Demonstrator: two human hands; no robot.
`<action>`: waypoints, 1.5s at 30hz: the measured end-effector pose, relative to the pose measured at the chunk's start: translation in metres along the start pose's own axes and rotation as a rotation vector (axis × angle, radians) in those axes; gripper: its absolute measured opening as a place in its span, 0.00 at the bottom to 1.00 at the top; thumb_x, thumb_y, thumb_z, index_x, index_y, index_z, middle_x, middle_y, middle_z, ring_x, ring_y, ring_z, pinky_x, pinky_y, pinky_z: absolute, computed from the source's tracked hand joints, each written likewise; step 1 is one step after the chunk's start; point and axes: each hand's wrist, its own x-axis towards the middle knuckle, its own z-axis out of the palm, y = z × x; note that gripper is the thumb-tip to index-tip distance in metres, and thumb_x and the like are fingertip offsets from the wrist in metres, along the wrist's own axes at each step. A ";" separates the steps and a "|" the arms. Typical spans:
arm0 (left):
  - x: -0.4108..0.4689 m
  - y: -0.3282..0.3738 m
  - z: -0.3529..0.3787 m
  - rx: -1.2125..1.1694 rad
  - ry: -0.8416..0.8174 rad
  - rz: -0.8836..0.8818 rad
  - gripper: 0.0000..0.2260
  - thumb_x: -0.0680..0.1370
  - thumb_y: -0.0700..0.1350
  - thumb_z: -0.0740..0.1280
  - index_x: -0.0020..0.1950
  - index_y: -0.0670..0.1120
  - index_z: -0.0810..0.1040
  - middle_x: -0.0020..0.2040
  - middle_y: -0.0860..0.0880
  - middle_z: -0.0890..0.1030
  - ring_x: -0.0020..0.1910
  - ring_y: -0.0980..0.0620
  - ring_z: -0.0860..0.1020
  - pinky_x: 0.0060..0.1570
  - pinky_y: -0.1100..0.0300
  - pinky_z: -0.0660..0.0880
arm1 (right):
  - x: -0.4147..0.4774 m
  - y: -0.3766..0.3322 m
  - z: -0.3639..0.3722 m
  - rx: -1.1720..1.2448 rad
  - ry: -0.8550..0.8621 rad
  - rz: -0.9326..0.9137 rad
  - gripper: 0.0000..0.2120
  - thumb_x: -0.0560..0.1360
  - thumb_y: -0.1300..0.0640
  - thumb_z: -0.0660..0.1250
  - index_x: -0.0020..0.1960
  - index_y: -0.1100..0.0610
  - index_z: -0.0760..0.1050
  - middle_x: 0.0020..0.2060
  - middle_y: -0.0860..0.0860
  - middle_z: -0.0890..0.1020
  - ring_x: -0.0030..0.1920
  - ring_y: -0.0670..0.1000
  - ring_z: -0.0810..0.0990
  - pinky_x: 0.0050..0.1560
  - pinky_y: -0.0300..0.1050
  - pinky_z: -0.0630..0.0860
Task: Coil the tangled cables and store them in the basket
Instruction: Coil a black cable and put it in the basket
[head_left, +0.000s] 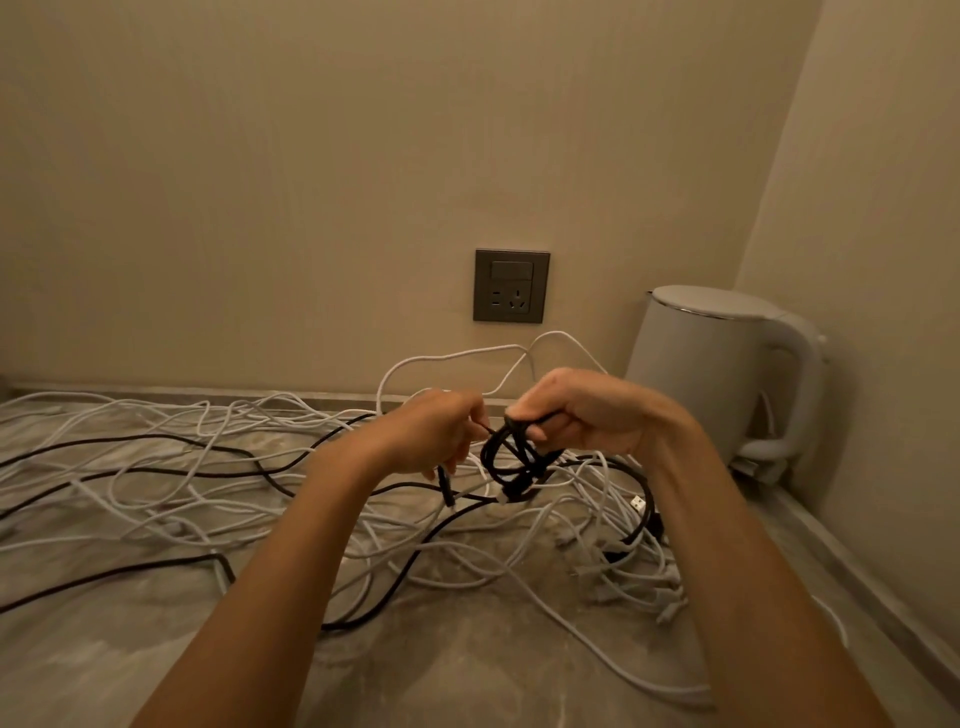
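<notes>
A small black coil (519, 457) of cable is held up directly below the wall socket (511, 286), above the countertop (467, 675). It is gripped at its top by the right hand (582, 410), whose fingers and thumb are curled round the gathered turns, and the rest of the coil hangs beneath that hand. Just to the left of the coil, the left hand (436, 431) is closed in a pinch on a black strand (483, 428) that runs across to the coil, and a black connector (445, 488) hangs beneath that hand. Both hands are found below the socket, close together but not touching, with the coil between them and slightly lower. A white cable loop (452, 358) is seen raised behind the hands, between them and the socket. Whether it is held by either hand cannot be told. Lower than the socket and spread far to its left, a tangle of white and black cables (171, 483) is laid loose over the countertop. Its thickest knot lies under and to the right of the hands, where a white USB plug (638, 502) is seen. Below and to the right of the socket, a white kettle (727, 374) is stood upright in the corner against the wall. Its lid is shut, so what is in it cannot be seen.
</notes>
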 end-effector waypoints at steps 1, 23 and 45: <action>0.000 0.002 -0.001 0.059 0.018 0.034 0.06 0.80 0.40 0.59 0.45 0.46 0.72 0.35 0.49 0.74 0.34 0.52 0.72 0.33 0.62 0.70 | 0.001 -0.001 0.003 -0.067 0.033 0.045 0.17 0.79 0.65 0.56 0.32 0.61 0.69 0.20 0.47 0.66 0.20 0.40 0.59 0.20 0.30 0.55; -0.022 0.042 -0.022 -0.365 0.483 0.280 0.13 0.79 0.34 0.59 0.62 0.39 0.75 0.41 0.53 0.79 0.40 0.60 0.77 0.45 0.73 0.74 | 0.013 -0.011 0.025 0.132 0.753 -0.376 0.13 0.79 0.60 0.60 0.39 0.60 0.78 0.34 0.50 0.78 0.39 0.46 0.76 0.53 0.46 0.74; -0.027 0.044 -0.024 -0.194 0.427 0.033 0.09 0.74 0.38 0.68 0.54 0.43 0.80 0.49 0.48 0.81 0.48 0.54 0.76 0.50 0.60 0.70 | 0.028 -0.008 0.042 0.626 0.848 -0.455 0.11 0.79 0.65 0.60 0.39 0.59 0.76 0.36 0.51 0.78 0.38 0.46 0.77 0.46 0.41 0.75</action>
